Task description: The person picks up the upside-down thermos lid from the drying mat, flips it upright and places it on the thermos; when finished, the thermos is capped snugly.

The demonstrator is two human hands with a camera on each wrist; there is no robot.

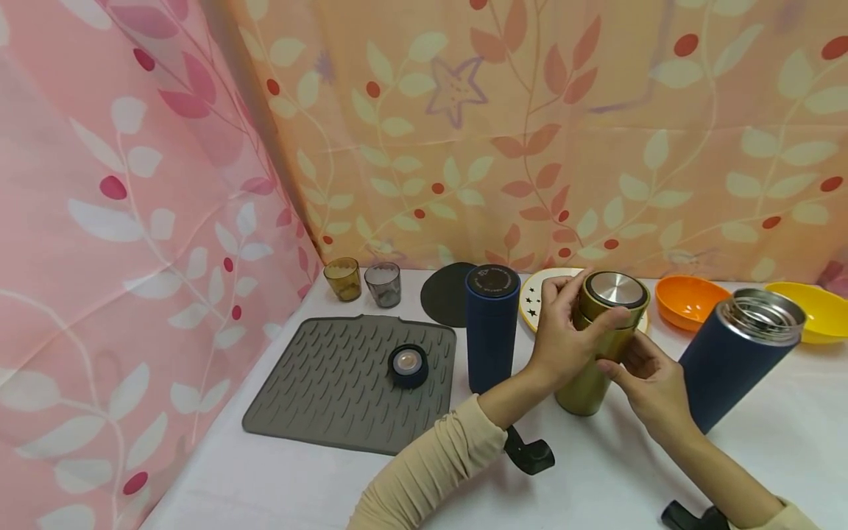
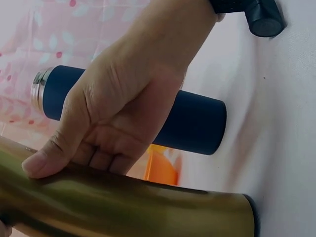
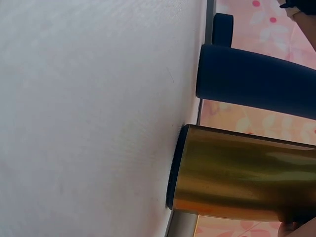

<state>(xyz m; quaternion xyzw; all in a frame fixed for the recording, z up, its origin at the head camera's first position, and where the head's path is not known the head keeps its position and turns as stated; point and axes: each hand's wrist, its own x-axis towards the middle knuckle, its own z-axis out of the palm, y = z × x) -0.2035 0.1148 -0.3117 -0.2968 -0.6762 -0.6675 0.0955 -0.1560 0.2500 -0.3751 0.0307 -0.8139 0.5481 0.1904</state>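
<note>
A gold thermos flask (image 1: pixel 589 383) with a steel-topped lid (image 1: pixel 616 288) stands upright on the white table. My left hand (image 1: pixel 571 331) grips its upper part, thumb and fingers round it just below the lid's top. Lower down, my right hand (image 1: pixel 652 386) holds the flask's side, its thumb (image 2: pixel 42 163) lying along the gold wall in the left wrist view; the fingertips behind are partly hidden. Left of the hands stands a capped navy flask (image 1: pixel 492 331). By my right wrist is a larger navy flask (image 1: pixel 735 361), lidless, its steel mouth (image 1: pixel 765 313) uncovered.
A grey ridged mat (image 1: pixel 318 375) bears a dark blue lid (image 1: pixel 408 366). Behind are an amber cup (image 1: pixel 343 280), a grey cup (image 1: pixel 383 285), a dark round mat (image 1: pixel 442 294), a star-patterned plate (image 1: pixel 531 302), an orange bowl (image 1: pixel 689 302) and a yellow bowl (image 1: pixel 821 313).
</note>
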